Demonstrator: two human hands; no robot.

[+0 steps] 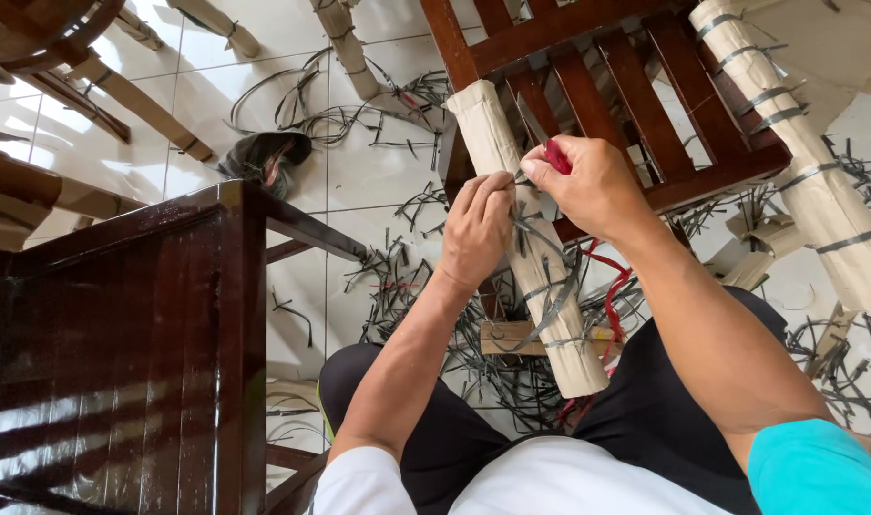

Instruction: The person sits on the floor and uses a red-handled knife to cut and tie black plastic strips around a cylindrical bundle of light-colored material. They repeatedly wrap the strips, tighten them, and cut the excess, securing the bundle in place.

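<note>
Both hands pinch at the wrapped leg (526, 248): left hand (475, 229) grips a strap (535, 234), right hand (588, 186) clamps a red cutter (556, 155); straps below remain uncut.

Bright, even daylight fills the view. The white tiled floor (378, 181) glares at upper left, and pale streaks gleam on the glossy dark wooden furniture (121, 362). Shadows are soft. Focus is sharp; straight edges bow slightly near the frame borders.
</note>
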